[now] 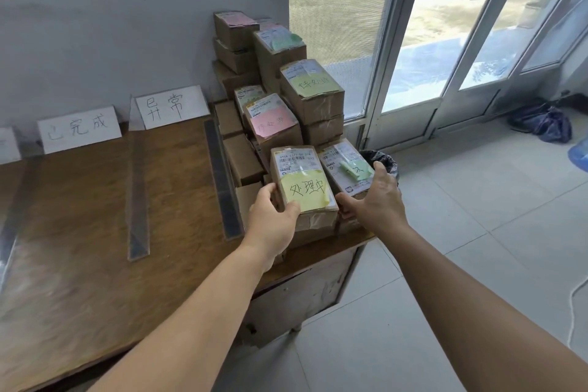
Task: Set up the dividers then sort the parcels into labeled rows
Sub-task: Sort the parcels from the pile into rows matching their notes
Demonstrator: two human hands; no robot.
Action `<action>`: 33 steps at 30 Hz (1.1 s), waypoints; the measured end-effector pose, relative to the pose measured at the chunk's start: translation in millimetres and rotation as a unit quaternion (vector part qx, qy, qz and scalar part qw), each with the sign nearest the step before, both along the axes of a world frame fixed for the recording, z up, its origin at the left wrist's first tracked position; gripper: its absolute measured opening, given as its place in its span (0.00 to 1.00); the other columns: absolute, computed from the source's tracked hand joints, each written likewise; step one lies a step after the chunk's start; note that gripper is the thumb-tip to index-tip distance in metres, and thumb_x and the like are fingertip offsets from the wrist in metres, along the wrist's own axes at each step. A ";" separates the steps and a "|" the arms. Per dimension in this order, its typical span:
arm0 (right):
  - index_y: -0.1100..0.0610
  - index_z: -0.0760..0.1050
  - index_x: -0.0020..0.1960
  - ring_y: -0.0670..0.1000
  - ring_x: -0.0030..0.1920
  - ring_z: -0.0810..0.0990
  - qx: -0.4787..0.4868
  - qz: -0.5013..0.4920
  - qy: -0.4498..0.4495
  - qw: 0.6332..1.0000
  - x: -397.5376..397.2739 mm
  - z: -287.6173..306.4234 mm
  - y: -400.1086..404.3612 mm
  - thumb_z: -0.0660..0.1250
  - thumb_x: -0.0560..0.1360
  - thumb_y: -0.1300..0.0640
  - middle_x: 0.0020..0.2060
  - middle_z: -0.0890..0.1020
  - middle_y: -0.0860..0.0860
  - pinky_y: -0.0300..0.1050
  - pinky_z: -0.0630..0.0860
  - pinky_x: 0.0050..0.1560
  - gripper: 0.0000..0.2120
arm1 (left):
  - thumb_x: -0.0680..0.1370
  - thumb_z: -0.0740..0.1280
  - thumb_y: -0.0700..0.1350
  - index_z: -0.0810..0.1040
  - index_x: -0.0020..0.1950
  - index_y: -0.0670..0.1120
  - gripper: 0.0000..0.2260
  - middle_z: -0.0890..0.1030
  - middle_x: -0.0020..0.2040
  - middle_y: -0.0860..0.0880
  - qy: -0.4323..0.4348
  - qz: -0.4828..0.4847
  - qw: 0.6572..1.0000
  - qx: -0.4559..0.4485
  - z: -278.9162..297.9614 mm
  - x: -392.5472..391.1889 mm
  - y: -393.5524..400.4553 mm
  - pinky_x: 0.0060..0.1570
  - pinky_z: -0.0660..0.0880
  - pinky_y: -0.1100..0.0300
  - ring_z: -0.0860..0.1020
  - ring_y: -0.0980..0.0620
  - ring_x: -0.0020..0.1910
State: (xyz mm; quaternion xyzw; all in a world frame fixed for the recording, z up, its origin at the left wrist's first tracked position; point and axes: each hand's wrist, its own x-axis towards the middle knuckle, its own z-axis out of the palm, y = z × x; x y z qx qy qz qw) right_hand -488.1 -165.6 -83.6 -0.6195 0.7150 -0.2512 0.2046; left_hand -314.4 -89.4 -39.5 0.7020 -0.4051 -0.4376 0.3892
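A cardboard parcel with a yellow note lies on top of the pile at the table's right end. My left hand grips its left near corner, thumb on the note. My right hand is spread beside its right side, thumb against the box, fingers over the neighbouring parcel with a green note. More parcels carry a pink note and a green note. Clear dividers lie along the wooden table. White label cards lean on the wall.
Stacked cardboard boxes rise against the grey wall behind the pile. A black-lined bin stands on the tiled floor right of the table. Glass doors are at the right, with a dark bag on the floor.
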 end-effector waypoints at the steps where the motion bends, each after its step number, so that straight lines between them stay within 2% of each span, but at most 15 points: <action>1: 0.55 0.52 0.76 0.60 0.67 0.65 -0.003 -0.004 -0.006 1.000 0.4 0.3 0.4 0.74 0.68 0.43 0.68 0.66 0.58 0.55 0.68 0.64 0.46 | 0.80 0.63 0.46 0.59 0.75 0.51 0.25 0.72 0.68 0.48 0.000 -0.001 1.000 -0.001 1.3 0.4 1.1 0.54 0.69 0.60 0.71 0.51 0.64; 8: 0.52 0.61 0.71 0.57 0.63 0.69 -0.071 -0.006 -0.014 0.997 -3.0 11.6 17.0 0.73 0.70 0.45 0.63 0.70 0.56 0.54 0.72 0.60 0.36 | 0.81 0.63 0.45 0.58 0.75 0.51 0.24 0.74 0.67 0.49 0.010 -0.015 1.000 -0.009 12.4 4.1 13.8 0.51 0.70 0.63 0.72 0.53 0.62; 10: 0.52 0.62 0.70 0.57 0.63 0.69 -0.083 -0.003 -0.014 0.996 -3.2 16.6 26.6 0.73 0.70 0.45 0.62 0.70 0.56 0.53 0.73 0.57 0.34 | 0.81 0.63 0.45 0.58 0.75 0.51 0.24 0.74 0.67 0.49 0.017 -0.018 1.000 -0.012 15.2 7.5 18.7 0.54 0.69 0.61 0.71 0.54 0.62; 14: 0.50 0.64 0.67 0.57 0.61 0.70 -0.097 0.000 -0.021 0.995 3.4 27.5 49.5 0.73 0.70 0.44 0.61 0.71 0.55 0.53 0.74 0.55 0.30 | 0.81 0.62 0.45 0.58 0.75 0.51 0.24 0.74 0.66 0.50 0.028 -0.028 0.999 -0.030 23.9 17.3 30.1 0.54 0.67 0.62 0.70 0.56 0.59; 17: 0.49 0.65 0.66 0.57 0.61 0.70 -0.108 0.008 -0.028 0.994 18.4 37.8 66.5 0.72 0.70 0.44 0.61 0.70 0.55 0.53 0.75 0.56 0.30 | 0.81 0.62 0.45 0.59 0.75 0.52 0.23 0.75 0.65 0.51 0.038 -0.028 0.998 -0.045 30.2 31.8 40.6 0.54 0.70 0.62 0.72 0.56 0.58; 19: 0.49 0.66 0.67 0.57 0.62 0.70 -0.116 0.010 -0.033 0.993 34.5 46.6 77.4 0.72 0.70 0.44 0.62 0.70 0.55 0.52 0.74 0.57 0.30 | 0.81 0.63 0.45 0.59 0.74 0.52 0.23 0.76 0.65 0.51 0.037 -0.027 0.998 -0.052 34.0 47.0 50.4 0.55 0.75 0.59 0.74 0.54 0.60; 20: 0.49 0.66 0.67 0.57 0.62 0.69 -0.120 0.013 -0.036 0.992 44.4 51.3 82.9 0.72 0.70 0.44 0.62 0.70 0.55 0.52 0.73 0.58 0.30 | 0.81 0.63 0.45 0.60 0.74 0.52 0.23 0.76 0.64 0.51 0.037 -0.024 0.997 -0.057 36.2 56.9 55.9 0.53 0.76 0.62 0.74 0.54 0.60; 22: 0.48 0.66 0.68 0.57 0.63 0.69 -0.128 0.022 -0.037 0.991 68.4 61.1 93.3 0.72 0.70 0.44 0.63 0.70 0.55 0.53 0.72 0.60 0.30 | 0.81 0.63 0.45 0.60 0.73 0.52 0.22 0.76 0.64 0.52 0.034 -0.017 0.997 -0.069 42.0 80.1 68.3 0.41 0.75 0.70 0.74 0.56 0.58; 24: 0.47 0.66 0.69 0.57 0.64 0.68 -0.133 0.036 -0.029 0.990 96.3 70.0 104.3 0.71 0.70 0.44 0.64 0.69 0.55 0.52 0.70 0.62 0.30 | 0.81 0.62 0.45 0.60 0.73 0.52 0.22 0.76 0.63 0.53 0.029 -0.003 0.996 -0.081 46.9 107.2 81.4 0.35 0.73 0.72 0.73 0.58 0.55; 27: 0.46 0.65 0.71 0.58 0.65 0.67 -0.138 0.063 -0.017 0.988 144.7 79.5 121.6 0.70 0.72 0.43 0.65 0.68 0.56 0.53 0.69 0.62 0.30 | 0.81 0.63 0.46 0.59 0.74 0.52 0.23 0.76 0.64 0.53 0.018 0.023 0.995 -0.098 51.5 155.0 103.5 0.44 0.72 0.70 0.72 0.57 0.57; 30: 0.46 0.64 0.72 0.59 0.66 0.66 -0.131 0.080 -0.017 0.988 187.1 82.1 133.3 0.69 0.72 0.41 0.67 0.66 0.56 0.55 0.71 0.61 0.31 | 0.80 0.63 0.46 0.60 0.74 0.53 0.23 0.76 0.63 0.53 0.006 0.042 0.994 -0.097 57.6 196.3 123.6 0.50 0.77 0.64 0.74 0.54 0.59; 33: 0.46 0.63 0.73 0.60 0.66 0.65 -0.121 0.100 -0.016 0.987 235.7 85.1 146.1 0.67 0.73 0.40 0.68 0.64 0.56 0.54 0.71 0.61 0.31 | 0.80 0.63 0.45 0.60 0.74 0.53 0.23 0.77 0.62 0.52 -0.010 0.065 0.992 -0.104 62.9 241.2 145.9 0.39 0.76 0.66 0.75 0.53 0.56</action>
